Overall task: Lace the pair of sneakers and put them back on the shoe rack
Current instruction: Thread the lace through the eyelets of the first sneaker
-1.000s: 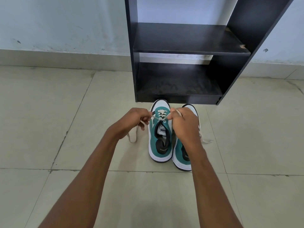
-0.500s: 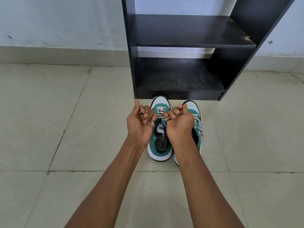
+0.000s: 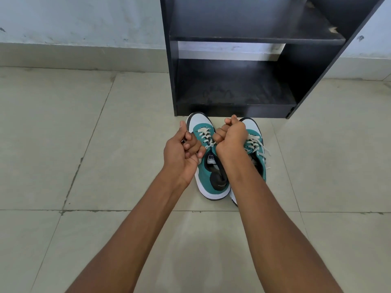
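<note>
Two teal and white sneakers stand side by side on the floor, toes toward the black shoe rack. The left sneaker has its white lace crossed through the upper eyelets. My left hand and my right hand hover over it, both fisted around the lace ends, which are mostly hidden in the fingers. The right sneaker is partly covered by my right forearm; its lace lies loose across the top.
The rack has two bare black shelves, the lower one just behind the shoe toes. It stands against a pale wall. Beige floor tiles surround the shoes.
My hands turned from pinching the lace out to the sides into fists held close together over the left sneaker. The loose lace end beside that sneaker is gone from the floor.
</note>
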